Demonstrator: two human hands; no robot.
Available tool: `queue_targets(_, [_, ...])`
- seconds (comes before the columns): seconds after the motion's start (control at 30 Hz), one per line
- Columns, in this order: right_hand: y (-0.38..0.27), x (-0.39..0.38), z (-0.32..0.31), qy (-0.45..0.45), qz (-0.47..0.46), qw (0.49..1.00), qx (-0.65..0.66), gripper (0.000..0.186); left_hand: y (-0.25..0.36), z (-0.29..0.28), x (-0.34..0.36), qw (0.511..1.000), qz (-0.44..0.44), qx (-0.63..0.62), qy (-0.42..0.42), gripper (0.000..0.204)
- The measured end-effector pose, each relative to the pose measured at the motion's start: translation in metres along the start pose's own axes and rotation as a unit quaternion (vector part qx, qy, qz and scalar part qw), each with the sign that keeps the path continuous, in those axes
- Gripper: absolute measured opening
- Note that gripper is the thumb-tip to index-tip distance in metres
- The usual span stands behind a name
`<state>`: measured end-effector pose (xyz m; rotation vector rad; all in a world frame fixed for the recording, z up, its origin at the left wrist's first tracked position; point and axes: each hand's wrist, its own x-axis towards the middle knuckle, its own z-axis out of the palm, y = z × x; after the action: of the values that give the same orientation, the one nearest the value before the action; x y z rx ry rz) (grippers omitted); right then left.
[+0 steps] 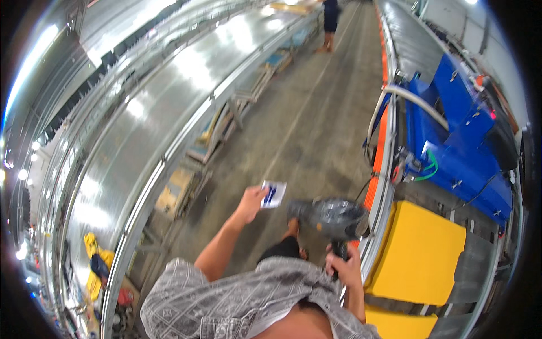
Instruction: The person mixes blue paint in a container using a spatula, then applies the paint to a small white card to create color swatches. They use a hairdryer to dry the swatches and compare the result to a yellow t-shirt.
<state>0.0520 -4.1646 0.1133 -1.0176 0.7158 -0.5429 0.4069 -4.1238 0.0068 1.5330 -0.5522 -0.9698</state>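
Note:
My left hand (252, 204) is held out over the aisle, its fingers closed on the edge of a small white card or packet (273, 194) with dark blue print. Lower and to the right, my right hand (344, 262) wraps round the black handle of a grey gun-shaped tool (336, 218). The tool's body looks glossy and its narrower end points left, above my feet. Its exact kind is hard to make out. My right hand is beside the metal edge of the right-hand line.
A long metal conveyor (152, 107) runs along the left, with yellow items (93, 248) near its lower end. Yellow panels (420, 254) and a blue machine (446, 152) with a pale hose (415, 99) stand at right. Another person (331, 25) is far down the aisle floor (305, 113).

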Motion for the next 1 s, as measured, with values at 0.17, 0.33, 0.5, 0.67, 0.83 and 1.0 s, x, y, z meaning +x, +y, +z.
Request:
queue_targets(0.17, [0.013, 0.011, 0.003, -0.012, -0.029, 0.998, 0.059, 0.031, -0.028, -0.005, 0.006, 0.999, -0.005, 0.034, 0.038, 0.028])
queue_targets(0.33, [0.025, 0.021, 0.001, 0.042, -0.005, 0.999, 0.014, 0.031, -0.038, -0.013, -0.008, 0.992, -0.009, 0.095, 0.082, 0.033])
queue_targets(0.5, [0.021, 0.022, 0.000, 0.028, 0.026, 0.998, 0.044, 0.021, -0.037, -0.012, -0.025, 0.983, -0.072, 0.128, 0.107, 0.033])
queue_targets(0.67, [0.016, 0.027, 0.007, 0.006, 0.053, 0.998, 0.021, 0.021, -0.040, -0.015, -0.028, 0.992, -0.062, 0.058, 0.097, 0.033])
queue_targets(0.83, [0.018, 0.029, 0.013, 0.003, 0.048, 0.997, -0.068, 0.019, -0.055, -0.031, -0.027, 0.987, -0.078, 0.081, 0.112, 0.032])
queue_targets(1.0, [0.014, 0.027, 0.008, 0.021, 0.064, 0.993, -0.096, 0.020, -0.062, -0.037, -0.028, 0.986, -0.072, 0.115, 0.101, 0.031])
